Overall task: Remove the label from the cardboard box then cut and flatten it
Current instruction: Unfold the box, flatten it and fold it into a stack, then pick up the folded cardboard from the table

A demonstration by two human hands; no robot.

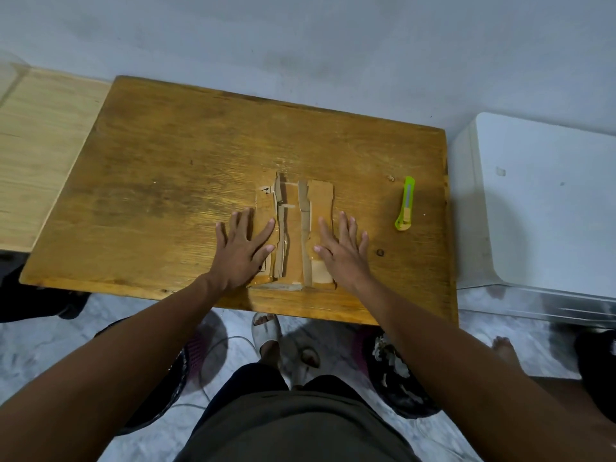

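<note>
The cardboard box [293,228] lies cut open and flat on the wooden table [166,168], near its front edge, with torn strips along its middle. My left hand [241,248] presses flat on the box's left flap, fingers spread and straight. My right hand [343,250] presses the right flap the same way. A green utility knife [405,204] lies on the table to the right of the box, apart from both hands.
A lighter wooden surface [36,155] adjoins the table on the left. A white appliance [540,201] stands at the right. Below the table edge are the floor, a sandalled foot [266,331] and dark bags [396,378].
</note>
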